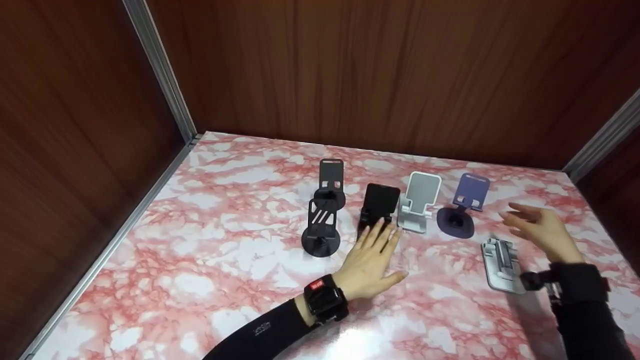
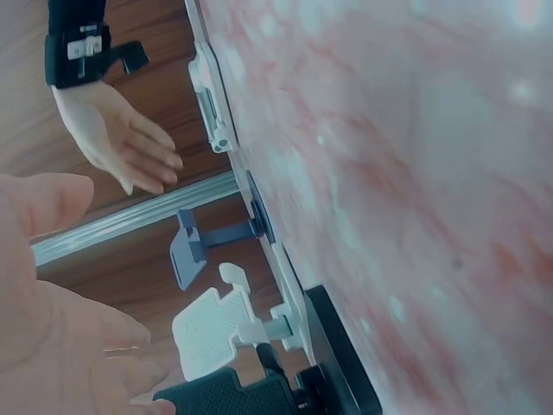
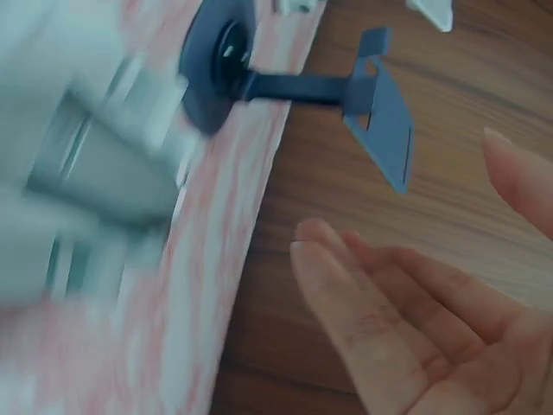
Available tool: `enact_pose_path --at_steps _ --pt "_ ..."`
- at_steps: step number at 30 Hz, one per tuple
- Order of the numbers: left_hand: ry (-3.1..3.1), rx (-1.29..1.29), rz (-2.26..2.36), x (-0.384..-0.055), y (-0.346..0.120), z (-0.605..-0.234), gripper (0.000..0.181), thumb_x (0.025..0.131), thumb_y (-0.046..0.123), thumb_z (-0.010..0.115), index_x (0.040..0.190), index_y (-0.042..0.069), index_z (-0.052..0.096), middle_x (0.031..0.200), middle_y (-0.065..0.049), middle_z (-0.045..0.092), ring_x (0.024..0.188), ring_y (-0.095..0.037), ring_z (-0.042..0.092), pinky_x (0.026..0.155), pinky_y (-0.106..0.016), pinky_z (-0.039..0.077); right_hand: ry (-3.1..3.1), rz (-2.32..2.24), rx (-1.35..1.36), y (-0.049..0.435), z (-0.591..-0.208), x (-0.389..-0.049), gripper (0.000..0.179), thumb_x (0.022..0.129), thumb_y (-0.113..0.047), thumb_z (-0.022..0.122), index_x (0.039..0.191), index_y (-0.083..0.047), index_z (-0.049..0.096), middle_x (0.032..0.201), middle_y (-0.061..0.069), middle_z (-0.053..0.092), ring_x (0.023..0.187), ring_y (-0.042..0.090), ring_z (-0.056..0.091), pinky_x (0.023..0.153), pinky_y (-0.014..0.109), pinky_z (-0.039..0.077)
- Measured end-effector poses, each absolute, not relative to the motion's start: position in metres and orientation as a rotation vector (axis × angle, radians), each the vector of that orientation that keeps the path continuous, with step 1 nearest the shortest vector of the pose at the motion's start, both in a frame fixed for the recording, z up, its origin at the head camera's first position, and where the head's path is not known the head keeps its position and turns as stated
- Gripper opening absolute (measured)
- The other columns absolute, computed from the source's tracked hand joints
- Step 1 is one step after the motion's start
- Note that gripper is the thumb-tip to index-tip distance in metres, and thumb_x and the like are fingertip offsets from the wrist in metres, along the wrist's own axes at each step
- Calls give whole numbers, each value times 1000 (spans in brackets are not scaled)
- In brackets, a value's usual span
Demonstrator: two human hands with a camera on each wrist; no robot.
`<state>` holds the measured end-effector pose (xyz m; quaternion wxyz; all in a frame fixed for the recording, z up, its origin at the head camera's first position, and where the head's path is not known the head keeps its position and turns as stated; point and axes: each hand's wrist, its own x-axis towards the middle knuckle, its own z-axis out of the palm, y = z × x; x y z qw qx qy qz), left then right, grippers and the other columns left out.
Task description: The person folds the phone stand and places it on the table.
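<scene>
Several phone stands are on the table. My left hand (image 1: 367, 265) has its fingers spread, with the fingertips overlapping the lower part of a black stand (image 1: 381, 199) in the head view. To its right stand a white stand with a grey face (image 1: 422, 192) and a purple stand with a round base (image 1: 471, 191). Above and beside a folded silver-grey stand (image 1: 504, 267), my right hand (image 1: 542, 232) hangs with loosely bent fingers and nothing between them. The right wrist view shows that hand's fingers (image 3: 371, 303) apart from the purple stand (image 3: 384, 121).
Left of the black stand are two dark round-based stands, a slotted one (image 1: 321, 227) in front and a plain one (image 1: 331, 175) behind. The pink marbled table (image 1: 225, 290) meets brown wood-grain panels (image 1: 375, 75) with metal frame strips (image 1: 167, 75) at the corners.
</scene>
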<state>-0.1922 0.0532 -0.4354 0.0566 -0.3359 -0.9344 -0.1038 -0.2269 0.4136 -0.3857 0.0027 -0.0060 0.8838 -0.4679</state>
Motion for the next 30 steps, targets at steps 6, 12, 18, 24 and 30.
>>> enact_pose_path --at_steps 6,12,18,24,30 --pt "-2838 -1073 -295 -190 66 -437 80 91 58 37 149 11 7 157 -6 5 145 -26 1 119 -42 6 2295 -2118 -138 415 -403 -249 63 91 -16 57 139 12 26 97 -14 67 90 4 67 77 19 56" --pt "-2846 -1117 -253 -187 76 -439 79 92 58 34 149 11 8 157 -5 5 145 -24 4 119 -40 6 2083 -2321 -138 406 -405 -256 44 90 -8 58 131 -1 44 97 -5 70 90 8 68 79 18 55" --pt "-2872 -1133 -251 -187 82 -441 78 92 59 33 150 14 5 157 -3 4 145 -22 -1 120 -38 5 2051 -2331 11 395 -403 -264 71 88 -4 59 142 13 15 87 -3 70 83 8 68 77 19 56" --pt "-2870 -1144 -261 -186 83 -442 78 92 58 33 150 14 6 158 -3 4 145 -21 -2 120 -37 8 2009 -2383 7 394 -412 -271 28 89 2 55 117 -2 58 84 1 71 79 10 68 75 22 57" --pt "-2882 -1150 -266 -186 83 -443 77 92 59 32 150 14 6 157 -3 3 145 -23 1 120 -38 10 1975 -2440 37 391 -419 -275 16 87 5 55 91 -6 66 79 1 70 72 12 69 69 22 58"
